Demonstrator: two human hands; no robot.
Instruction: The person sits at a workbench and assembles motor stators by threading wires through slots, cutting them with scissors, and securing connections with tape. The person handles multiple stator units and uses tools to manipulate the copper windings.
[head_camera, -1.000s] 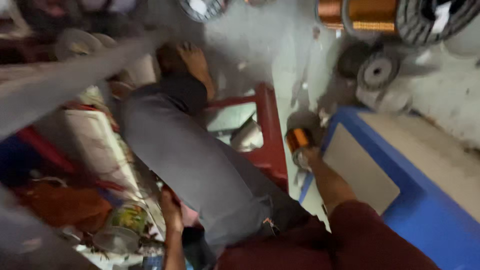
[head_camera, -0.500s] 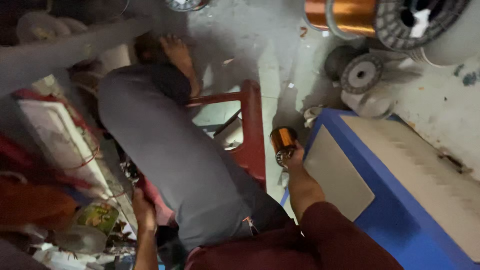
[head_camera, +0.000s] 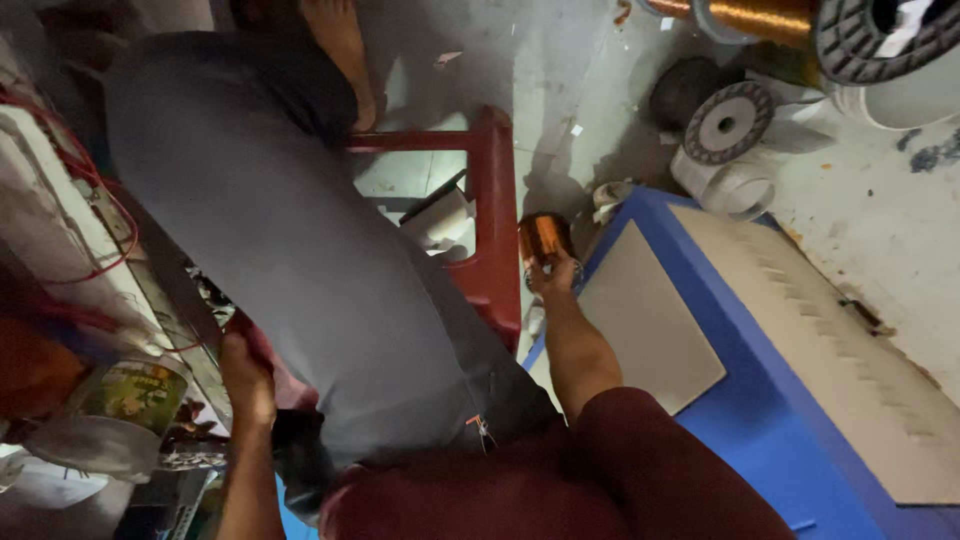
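My right hand (head_camera: 553, 275) reaches down beside the red stool (head_camera: 495, 225) and grips a small spool of copper wire (head_camera: 543, 238) near the floor. My left hand (head_camera: 245, 370) rests low on the left against the cluttered edge beside my grey-trousered leg (head_camera: 300, 250); what it holds is hidden behind the leg. My bare foot (head_camera: 340, 50) stands on the concrete floor at the top.
A blue box with a grey panel (head_camera: 720, 330) lies right of my arm. Large copper wire reels (head_camera: 770, 20) and grey empty spools (head_camera: 725, 125) sit at the top right. A tin can (head_camera: 130, 390) and red wires (head_camera: 90, 200) crowd the left.
The view has shifted downward and steadied. My right hand still holds the small copper spool beside the stool, now slightly lower; my left hand stays by my leg.
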